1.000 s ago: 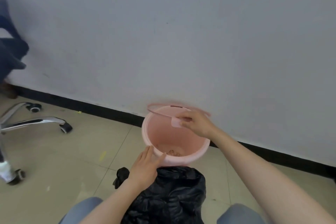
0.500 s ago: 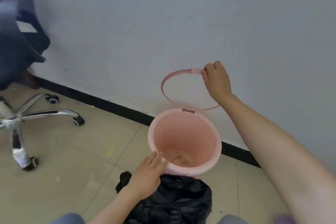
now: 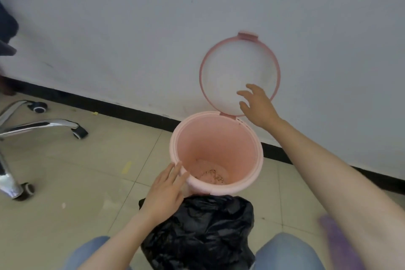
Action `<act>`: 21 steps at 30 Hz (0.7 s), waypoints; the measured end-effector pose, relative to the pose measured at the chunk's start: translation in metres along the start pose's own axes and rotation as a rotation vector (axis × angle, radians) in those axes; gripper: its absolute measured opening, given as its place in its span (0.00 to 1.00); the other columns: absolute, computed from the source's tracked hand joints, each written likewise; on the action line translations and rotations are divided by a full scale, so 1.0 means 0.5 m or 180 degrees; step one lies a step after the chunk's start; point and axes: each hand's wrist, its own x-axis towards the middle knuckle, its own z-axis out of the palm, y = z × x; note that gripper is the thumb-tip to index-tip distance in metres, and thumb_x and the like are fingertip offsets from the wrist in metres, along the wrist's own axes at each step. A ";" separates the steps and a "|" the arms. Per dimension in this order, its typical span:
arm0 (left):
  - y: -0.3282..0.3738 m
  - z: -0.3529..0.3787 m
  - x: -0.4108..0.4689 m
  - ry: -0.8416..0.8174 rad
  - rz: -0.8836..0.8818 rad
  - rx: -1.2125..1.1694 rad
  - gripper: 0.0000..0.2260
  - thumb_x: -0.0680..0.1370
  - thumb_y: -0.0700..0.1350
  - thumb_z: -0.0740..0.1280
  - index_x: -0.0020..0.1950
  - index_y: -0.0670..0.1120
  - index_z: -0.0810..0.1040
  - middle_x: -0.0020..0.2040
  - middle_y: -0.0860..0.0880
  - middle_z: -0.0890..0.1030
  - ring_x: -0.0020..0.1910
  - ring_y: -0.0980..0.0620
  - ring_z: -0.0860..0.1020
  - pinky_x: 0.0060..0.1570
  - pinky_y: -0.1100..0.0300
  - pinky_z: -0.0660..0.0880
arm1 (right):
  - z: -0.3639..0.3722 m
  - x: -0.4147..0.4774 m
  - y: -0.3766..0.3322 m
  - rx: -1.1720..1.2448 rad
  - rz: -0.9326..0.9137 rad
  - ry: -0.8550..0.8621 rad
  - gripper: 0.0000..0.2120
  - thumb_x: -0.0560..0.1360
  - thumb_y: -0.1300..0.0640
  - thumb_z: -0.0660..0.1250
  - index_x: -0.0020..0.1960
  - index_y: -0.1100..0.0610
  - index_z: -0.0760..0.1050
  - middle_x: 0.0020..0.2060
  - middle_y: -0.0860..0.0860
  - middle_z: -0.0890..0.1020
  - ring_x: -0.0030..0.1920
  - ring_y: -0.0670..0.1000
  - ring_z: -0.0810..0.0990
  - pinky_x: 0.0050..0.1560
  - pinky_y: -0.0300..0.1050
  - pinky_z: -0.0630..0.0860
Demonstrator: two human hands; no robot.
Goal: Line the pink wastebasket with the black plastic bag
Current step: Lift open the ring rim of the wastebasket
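The pink wastebasket (image 3: 245,138) stands on the tiled floor by the wall, with bits of debris at its bottom. Its pink hinged ring (image 3: 202,68) is flipped up and leans against the wall. My right hand (image 3: 257,105) hovers in front of the ring's lower part, fingers apart, holding nothing. My left hand (image 3: 166,190) rests flat against the basket's near-left rim, fingers extended. A crumpled black plastic bag (image 3: 201,232) lies on the floor between my knees, just in front of the basket.
A white wall (image 3: 131,28) with a black baseboard (image 3: 131,112) runs right behind the basket. An office chair's chrome base with castors (image 3: 43,125) stands at the left. My jeans-clad knees (image 3: 285,252) flank the bag. Tiled floor (image 3: 76,171) stretches to the left.
My right hand lifted the pink ring from the basket's rim up against the wall, then let go and dropped lower. My left hand stayed at the rim.
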 end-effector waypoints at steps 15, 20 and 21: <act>0.102 0.150 -0.042 -0.1178 0.0083 0.0096 0.30 0.66 0.62 0.52 0.51 0.44 0.82 0.48 0.47 0.86 0.47 0.49 0.84 0.41 0.52 0.81 | 0.218 -0.407 0.034 -0.0371 0.0443 0.0208 0.14 0.68 0.58 0.54 0.38 0.62 0.77 0.33 0.57 0.82 0.36 0.59 0.80 0.33 0.47 0.76; 0.113 0.172 -0.039 -0.1230 0.0261 0.0118 0.28 0.65 0.60 0.54 0.53 0.47 0.81 0.43 0.51 0.86 0.42 0.51 0.84 0.40 0.51 0.81 | 0.311 -0.436 0.054 -0.0827 0.0608 -0.1013 0.30 0.72 0.43 0.62 0.68 0.58 0.63 0.66 0.59 0.72 0.65 0.59 0.70 0.62 0.54 0.69; 0.111 0.176 -0.044 -0.1182 0.0318 0.0161 0.26 0.65 0.60 0.57 0.53 0.47 0.81 0.41 0.52 0.86 0.40 0.52 0.84 0.40 0.50 0.81 | 0.322 -0.437 0.060 -0.0778 0.0669 -0.1204 0.31 0.73 0.45 0.63 0.71 0.56 0.58 0.69 0.57 0.68 0.69 0.58 0.65 0.66 0.53 0.64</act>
